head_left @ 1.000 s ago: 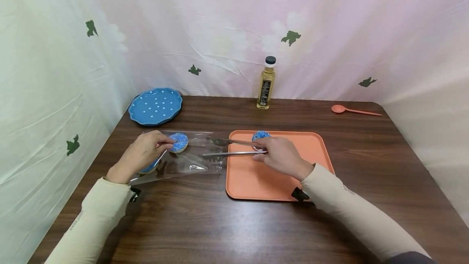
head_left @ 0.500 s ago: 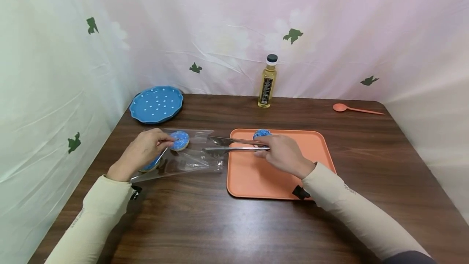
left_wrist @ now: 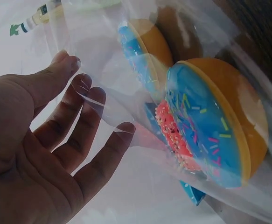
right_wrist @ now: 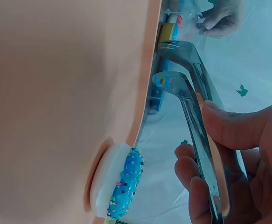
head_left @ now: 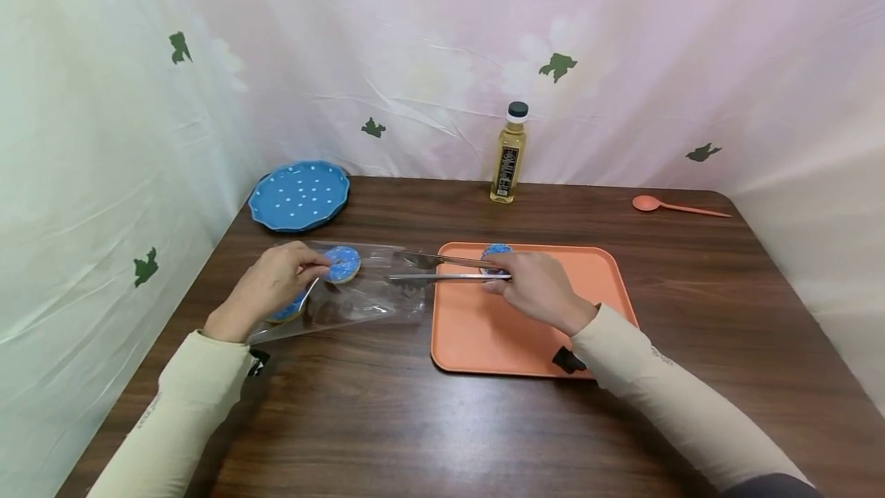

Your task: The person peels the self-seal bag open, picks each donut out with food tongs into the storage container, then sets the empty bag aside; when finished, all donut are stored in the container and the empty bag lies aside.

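My left hand [head_left: 273,283] pinches the edge of a clear plastic bag [head_left: 359,307] between thumb and fingers. A blue-iced doughnut [head_left: 343,264] and another blue doughnut [head_left: 286,309], partly behind the hand, show through the plastic. The left wrist view also reveals a pink-iced doughnut [left_wrist: 168,130] between them. In my right hand [head_left: 542,287] is a pair of metal tongs [right_wrist: 198,116], gripped with the tips apart, nothing between them, pointing left over the bag's end. Just past that hand, a blue sprinkled doughnut [right_wrist: 126,182] lies on the orange tray [head_left: 498,336], partly hidden in the head view.
A blue polka-dot plate [head_left: 299,196] stands at the back left. Behind the tray is an oil bottle [head_left: 508,164] with a dark cap. An orange spoon [head_left: 646,204] lies at the back right of the wooden table [head_left: 387,429].
The tips of the tongs have come somewhat closer together than a second ago. Both hands stay nearly in place; the head view has shifted slightly.
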`<state>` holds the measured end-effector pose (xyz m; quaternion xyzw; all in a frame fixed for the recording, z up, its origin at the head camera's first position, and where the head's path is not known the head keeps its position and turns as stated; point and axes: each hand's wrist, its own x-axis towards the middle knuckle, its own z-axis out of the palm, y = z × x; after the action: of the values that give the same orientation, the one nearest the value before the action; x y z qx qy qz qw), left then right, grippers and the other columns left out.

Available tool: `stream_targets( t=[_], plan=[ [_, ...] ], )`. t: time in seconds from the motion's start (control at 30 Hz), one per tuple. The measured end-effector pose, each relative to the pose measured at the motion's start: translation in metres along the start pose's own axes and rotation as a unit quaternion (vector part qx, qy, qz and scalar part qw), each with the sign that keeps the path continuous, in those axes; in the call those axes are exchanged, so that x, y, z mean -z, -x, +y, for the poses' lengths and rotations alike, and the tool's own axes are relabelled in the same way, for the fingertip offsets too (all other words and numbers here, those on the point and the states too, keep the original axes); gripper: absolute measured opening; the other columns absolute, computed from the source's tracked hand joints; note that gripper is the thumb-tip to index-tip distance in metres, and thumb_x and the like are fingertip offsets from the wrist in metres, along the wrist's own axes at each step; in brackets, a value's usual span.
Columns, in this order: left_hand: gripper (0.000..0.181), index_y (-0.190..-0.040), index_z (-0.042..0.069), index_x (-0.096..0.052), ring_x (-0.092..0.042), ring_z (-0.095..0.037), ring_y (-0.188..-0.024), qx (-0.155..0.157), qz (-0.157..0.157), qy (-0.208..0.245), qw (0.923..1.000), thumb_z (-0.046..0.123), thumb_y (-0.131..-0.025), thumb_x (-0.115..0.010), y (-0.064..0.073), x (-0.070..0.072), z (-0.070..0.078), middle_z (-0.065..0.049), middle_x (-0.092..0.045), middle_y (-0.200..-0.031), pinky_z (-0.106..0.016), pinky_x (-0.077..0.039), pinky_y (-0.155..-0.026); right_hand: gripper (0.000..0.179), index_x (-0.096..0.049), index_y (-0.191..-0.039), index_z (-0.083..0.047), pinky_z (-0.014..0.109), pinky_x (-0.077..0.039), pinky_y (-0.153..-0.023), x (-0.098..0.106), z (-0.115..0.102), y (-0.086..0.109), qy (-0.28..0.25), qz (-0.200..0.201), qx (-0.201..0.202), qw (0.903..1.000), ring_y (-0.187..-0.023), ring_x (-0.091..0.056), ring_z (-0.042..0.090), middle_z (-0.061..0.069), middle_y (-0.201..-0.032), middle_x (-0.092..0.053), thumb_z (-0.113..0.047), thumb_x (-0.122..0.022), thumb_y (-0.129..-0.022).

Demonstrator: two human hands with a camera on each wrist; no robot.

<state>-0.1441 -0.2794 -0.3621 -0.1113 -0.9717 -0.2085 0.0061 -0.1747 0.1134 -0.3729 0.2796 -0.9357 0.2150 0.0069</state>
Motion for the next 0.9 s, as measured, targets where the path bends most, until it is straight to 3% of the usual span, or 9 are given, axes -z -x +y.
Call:
stream_targets(
  t=[0.33,0.5,0.6,0.9],
  plan=[
    [0.023,-0.116,0.005,-0.075,-0.062,-0.03,-0.101,0.005,-0.003,0.007,1.0,0.018,-0.101,-0.064,0.001,0.004,-0.001,-0.012,-0.068,-0.111,-0.051,-0.052,-0.084,0.035,-0.074,-0.122,-0.017,0.031,-0.041,-0.047,0.001,0.004,0.007,0.016,0.011,-0.013,0.9997,-0.062,-0.059,0.01,0.004,-0.095,-0.075,-0.027,-0.079,-0.089],
    [0.022,-0.115,0.004,-0.075,-0.061,-0.032,-0.103,0.001,-0.002,0.008,1.0,0.017,-0.1,-0.065,0.003,0.002,-0.002,-0.013,-0.068,-0.111,-0.052,-0.052,-0.085,0.029,-0.075,-0.115,-0.016,0.031,-0.046,-0.052,-0.005,-0.006,-0.004,0.027,0.009,0.02,0.9994,-0.069,-0.063,0.012,-0.001,-0.091,-0.073,-0.03,-0.078,-0.09],
    [0.022,-0.114,0.004,-0.075,-0.062,-0.031,-0.103,-0.005,-0.001,0.009,0.9999,0.017,-0.1,-0.066,0.003,0.001,-0.001,-0.012,-0.068,-0.111,-0.051,-0.052,-0.085,0.034,-0.073,-0.122,-0.016,0.032,-0.048,-0.055,-0.009,-0.013,-0.012,0.023,0.002,0.028,0.9993,-0.076,-0.067,0.015,0.0,-0.1,-0.074,-0.029,-0.077,-0.091],
    [0.02,-0.112,0.003,-0.076,-0.062,-0.031,-0.099,-0.006,0.016,0.006,0.9998,0.016,-0.098,-0.068,0.0,-0.001,0.001,-0.012,-0.068,-0.109,-0.051,-0.053,-0.085,0.032,-0.073,-0.118,-0.013,0.03,-0.049,-0.054,-0.025,-0.032,-0.036,0.025,0.007,0.07,0.9972,-0.07,-0.066,0.015,0.001,-0.098,-0.074,-0.029,-0.078,-0.09]
  ],
)
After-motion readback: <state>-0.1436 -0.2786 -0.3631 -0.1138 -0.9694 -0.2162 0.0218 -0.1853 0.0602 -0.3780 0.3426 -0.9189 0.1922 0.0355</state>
